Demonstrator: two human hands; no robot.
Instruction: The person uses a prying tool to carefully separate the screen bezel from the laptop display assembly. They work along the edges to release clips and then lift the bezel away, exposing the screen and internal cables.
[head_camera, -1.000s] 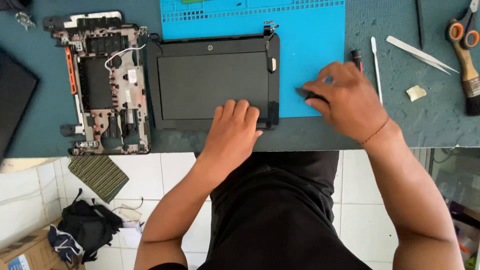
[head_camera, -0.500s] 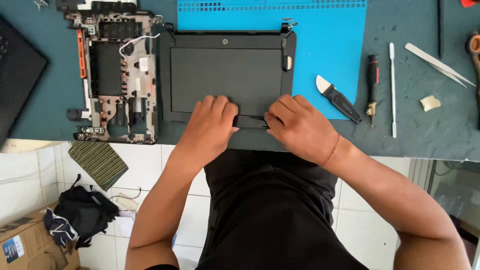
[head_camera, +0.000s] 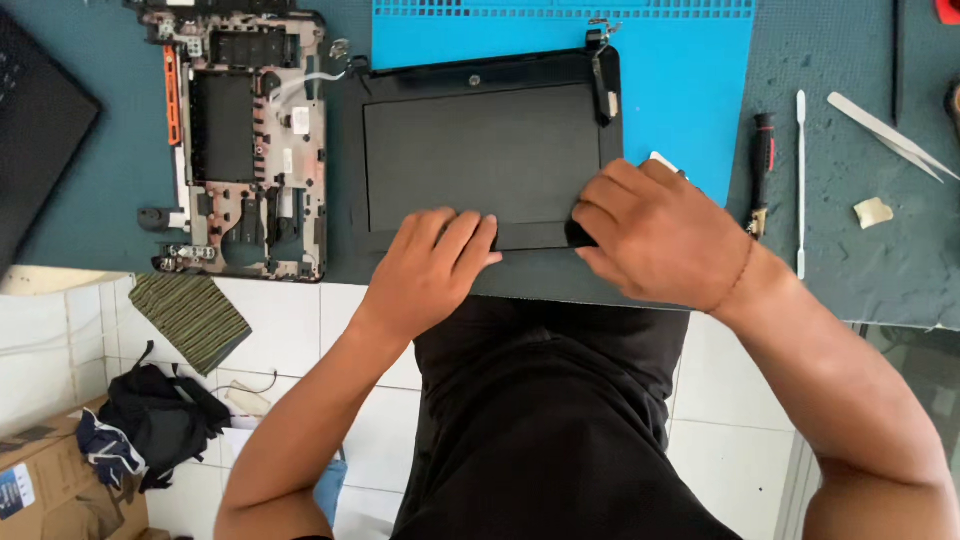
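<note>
the laptop screen panel (head_camera: 480, 150) lay flat on the tabletop (head_camera: 880, 270), partly over a blue mat (head_camera: 680, 90). the left hand (head_camera: 432, 270) rested on the near edge of the panel, its fingers (head_camera: 462, 232) together and flat, clamped on nothing. the right hand (head_camera: 660, 235) was at the near right corner of the panel, its fingers bent and pressed on the black frame. just left of the panel lay an open laptop base (head_camera: 245, 140). right of the panel lay a screwdriver (head_camera: 762, 170), a white stick (head_camera: 800, 180) and tweezers (head_camera: 890, 135).
</note>
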